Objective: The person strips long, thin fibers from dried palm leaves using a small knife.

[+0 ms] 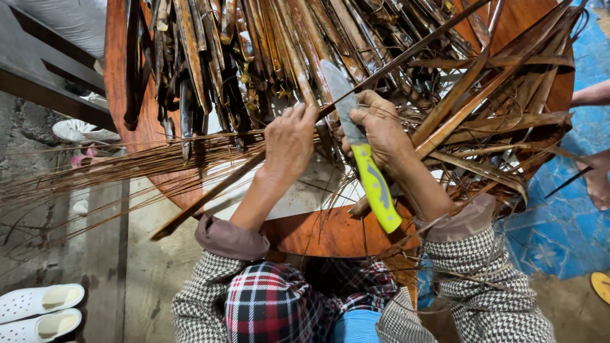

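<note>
My left hand (289, 141) pinches a long brown dried leaf strip (406, 52) that runs diagonally from the lower left to the upper right. My right hand (380, 130) grips a knife (362, 152) with a grey blade and a yellow-green handle; the handle points down towards me and the blade lies against the strip between both hands. Under the hands sits a round reddish-brown wooden table (330, 232) heaped with dried palm leaves (241, 51). A bundle of thin leaf ribs (95, 174) fans out to the left from beneath my left hand.
A pair of white clogs (39, 311) lies on the concrete floor at the lower left. A blue mat (565, 222) covers the floor on the right, where another person's bare foot (597, 184) and arm (591, 95) show. More footwear (79, 130) lies at the left.
</note>
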